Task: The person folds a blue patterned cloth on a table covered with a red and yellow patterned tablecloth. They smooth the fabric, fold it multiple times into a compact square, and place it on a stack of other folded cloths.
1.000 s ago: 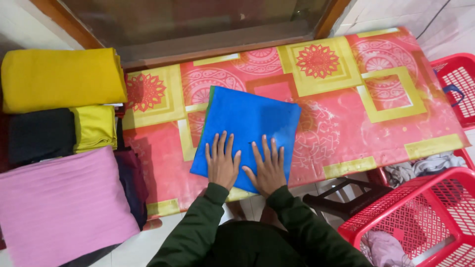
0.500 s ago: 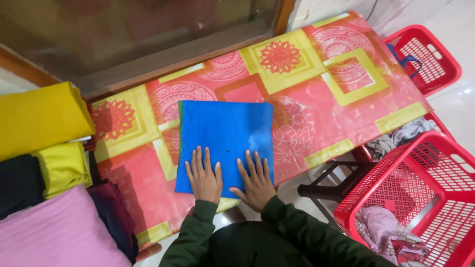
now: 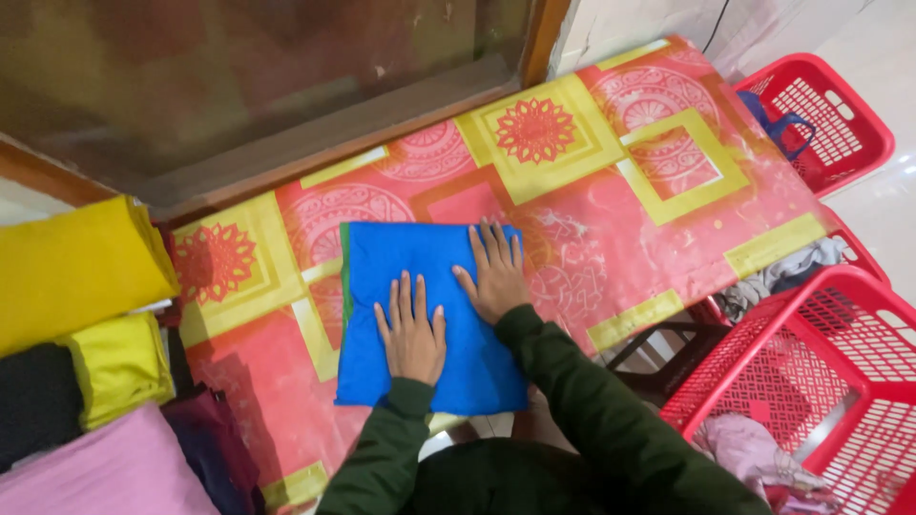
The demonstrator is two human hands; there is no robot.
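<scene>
Left hand [image 3: 413, 334] and right hand [image 3: 493, 275], fingers spread flat and gripping nothing, press on a folded blue cloth [image 3: 420, 310] lying on the red-and-yellow patterned worktop [image 3: 620, 219].

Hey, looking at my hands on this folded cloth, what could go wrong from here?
The folded blue cloth hangs slightly over the near edge of the red and yellow patterned table; pressing or smoothing with your left hand and right hand might slide it off, and the green layer at its left edge could shift out of line.

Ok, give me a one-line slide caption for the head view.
Both hands, left hand and right hand, press flat on a folded blue cloth on a red-and-yellow patterned table.
</scene>
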